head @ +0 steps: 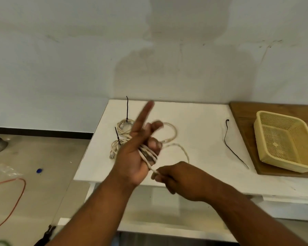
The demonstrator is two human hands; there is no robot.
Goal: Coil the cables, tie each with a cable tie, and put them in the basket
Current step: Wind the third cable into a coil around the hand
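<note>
Left hand (134, 157) raised over the counter (199, 118), index finger straight, other fingers curled round turns of cream cable (149, 154) wound on it. The right hand (178, 178) pinches the cable's end just below. Loose loop trails onto the counter. Basket (283, 139) stands far right, well apart.

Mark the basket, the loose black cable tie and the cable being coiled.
basket (277, 143): head view, on its mesh floor.
loose black cable tie (225, 140): head view, middle of its strap.
cable (148, 155): head view, on the wound turns.
</note>
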